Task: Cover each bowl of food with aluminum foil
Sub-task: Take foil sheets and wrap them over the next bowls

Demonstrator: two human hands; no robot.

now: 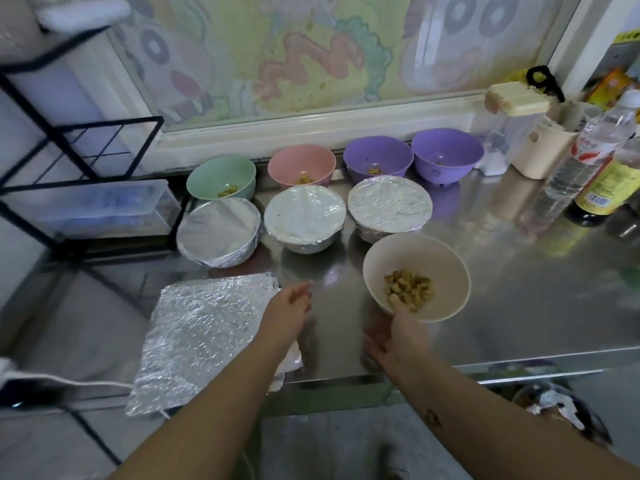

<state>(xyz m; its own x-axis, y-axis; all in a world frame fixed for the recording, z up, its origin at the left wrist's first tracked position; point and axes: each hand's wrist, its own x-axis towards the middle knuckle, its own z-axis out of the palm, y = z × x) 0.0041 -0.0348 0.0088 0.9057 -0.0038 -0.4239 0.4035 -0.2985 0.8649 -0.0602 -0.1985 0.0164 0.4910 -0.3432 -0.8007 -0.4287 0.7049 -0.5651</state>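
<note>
- One cream bowl [443, 258] tilts toward me over the near middle of the counter [502, 306]. My right hand [393, 332] has its grip on the near rim, thumb at the inside edge.
- Brownish-yellow food chunks [408, 289] lie in it, uncovered.
- My left hand [291, 306] hovers with fingers relaxed, grip wide and holding nothing, just beside the crinkled foil sheet [201, 337], which overhangs the counter's near edge.
- Three foil-covered bowls [304, 213] stand in a row behind.
- Farther back, a green bowl [221, 178], a pink bowl [301, 166] and two purple bowls [377, 157] hold a little food, uncovered.
</note>
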